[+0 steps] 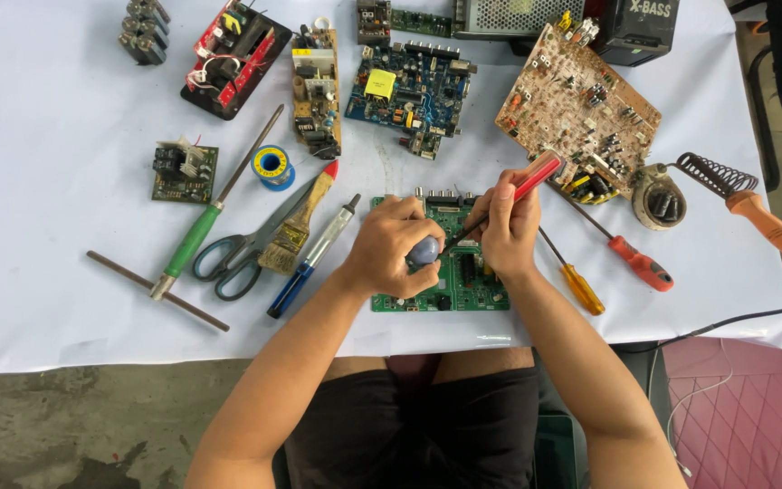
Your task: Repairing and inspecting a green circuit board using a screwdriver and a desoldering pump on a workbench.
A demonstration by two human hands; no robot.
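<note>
Green circuit board (452,272) under both hands (391,258)

Glossy green circuit board (463,276) on matt white cloth (47,244).

Under the fingers (409,237) a flat green circuit board (463,281) is showing, on a tabletop (47,272) wearing white cloth. The right fingers are gripping a red-handled tool (529,178); beyond them a brown speckled board (572,100) is lying, and left, green-handled scissors (228,263).
</note>
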